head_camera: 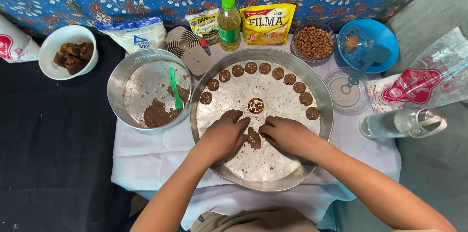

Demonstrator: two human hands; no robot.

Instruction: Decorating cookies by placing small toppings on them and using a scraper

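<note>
A large round metal tray (273, 173) lies in front of me. Several flat brown dough rounds (250, 68) sit in an arc along its far rim, and one more (256, 105) lies at the centre. My left hand (225, 133) and my right hand (286, 134) rest on the tray, fingers curled inward. Between their fingertips they pinch a small lump of brown dough (253, 138).
A metal bowl (127, 73) left of the tray holds brown dough and a green spoon (174, 88). A white bowl of brown chunks (71, 54), an oil bottle (228, 23), packets, a bowl of peanuts (313, 42), a blue bowl (380, 34), a glass lid and a water bottle (402, 121) stand around.
</note>
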